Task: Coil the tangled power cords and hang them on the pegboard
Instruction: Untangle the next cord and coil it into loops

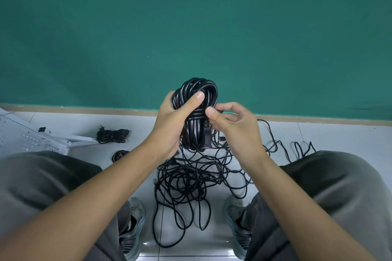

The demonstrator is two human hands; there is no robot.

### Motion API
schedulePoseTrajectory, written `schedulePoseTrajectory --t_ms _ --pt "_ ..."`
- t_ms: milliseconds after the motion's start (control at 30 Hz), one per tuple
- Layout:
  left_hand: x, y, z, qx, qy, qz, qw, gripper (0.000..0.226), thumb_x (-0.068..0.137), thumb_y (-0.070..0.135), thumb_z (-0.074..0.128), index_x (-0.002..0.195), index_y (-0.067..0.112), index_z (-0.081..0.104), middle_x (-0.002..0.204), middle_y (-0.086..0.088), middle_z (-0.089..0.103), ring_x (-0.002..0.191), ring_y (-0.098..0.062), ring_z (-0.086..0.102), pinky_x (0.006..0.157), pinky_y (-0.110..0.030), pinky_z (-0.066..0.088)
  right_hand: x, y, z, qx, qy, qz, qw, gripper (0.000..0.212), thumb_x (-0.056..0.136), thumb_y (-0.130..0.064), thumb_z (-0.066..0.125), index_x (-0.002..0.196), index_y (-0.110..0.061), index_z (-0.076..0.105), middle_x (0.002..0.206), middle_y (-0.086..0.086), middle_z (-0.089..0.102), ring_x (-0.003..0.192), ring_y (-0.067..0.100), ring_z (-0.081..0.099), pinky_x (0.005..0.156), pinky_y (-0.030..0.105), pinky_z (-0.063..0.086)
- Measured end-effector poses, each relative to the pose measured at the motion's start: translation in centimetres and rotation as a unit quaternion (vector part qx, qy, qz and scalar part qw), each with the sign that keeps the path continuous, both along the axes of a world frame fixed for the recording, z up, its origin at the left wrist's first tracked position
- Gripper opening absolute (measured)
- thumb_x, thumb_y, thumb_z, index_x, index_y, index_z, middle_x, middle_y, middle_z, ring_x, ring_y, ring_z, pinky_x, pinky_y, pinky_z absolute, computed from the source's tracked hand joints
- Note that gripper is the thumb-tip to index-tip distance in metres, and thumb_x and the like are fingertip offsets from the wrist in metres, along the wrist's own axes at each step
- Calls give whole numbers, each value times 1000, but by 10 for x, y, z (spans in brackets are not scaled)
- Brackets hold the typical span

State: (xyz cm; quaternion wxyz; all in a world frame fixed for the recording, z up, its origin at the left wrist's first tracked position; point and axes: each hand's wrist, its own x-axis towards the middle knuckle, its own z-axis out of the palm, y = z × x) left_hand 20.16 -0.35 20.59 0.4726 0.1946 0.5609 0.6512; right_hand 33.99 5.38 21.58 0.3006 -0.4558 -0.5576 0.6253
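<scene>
The cord bundle [196,110] is black, shiny and wound in loops. The left hand [177,121] grips it; the right hand [233,125] pinches its wrap.

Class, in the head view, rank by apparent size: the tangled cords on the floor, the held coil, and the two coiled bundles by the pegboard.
1. Tangled cords
2. Held coil, nearer the camera
3. Upper bundle
4. Lower bundle, partly hidden

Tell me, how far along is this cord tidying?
Done: two coiled cords lie on the floor beside the pegboard, not yet hung. In hand: the left hand grips a coil while the right hand pinches its wrap. Left: the tangled pile between the shoes.
</scene>
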Motion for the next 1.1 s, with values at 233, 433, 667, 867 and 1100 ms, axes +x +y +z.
schedulePoseTrajectory --t_ms 233,433,667,867,1100 --pt "-1 2 -7 -15 88 34 995 46 73 35 86 104 5 72 106 -21 74 101 -37 73 96 -54 58 -10 -5 -1 -42 74 -147 985 21 87 -21 82 101 -11 70 79 4 77 84 20 76 88 27 59" --pt "-2 10 -10 -45 108 8 993 40 73 23 79 108 9 64 90 -5 70 84 -23 73 80 -40 63 -13 -12 -1 33 74 -199 977 27 91 -3 73 103 -20 55 84 3 73 81 15 71 82 26 56" --pt "-7 13 -11 -48 88 -31 995 45 70 18 68 113 5 64 88 -2 66 77 -14 65 66 -27 53 -10 -17 13 72 140 -167 973 30 97 9 59 103 -15 41 98 5 69 87 28 76 86 36 61" --pt "-11 13 -15 -44 124 -53 990 26 70 15 62 96 10 60 71 10 58 65 -8 56 62 -25 48 -5 -21 30 90 179 -116 973 38 94 20 54 100 -14 39 91 12 70 72 31 67 82 40 59" --pt "-19 17 -12 -53 126 -94 986 26 76 25 65 91 4 58 82 -4 54 79 -19 53 81 -37 46 9 -14 52 126 183 -109 969 41 92 17 61 105 -18 43 92 11 76 72 28 72 73 32 61"
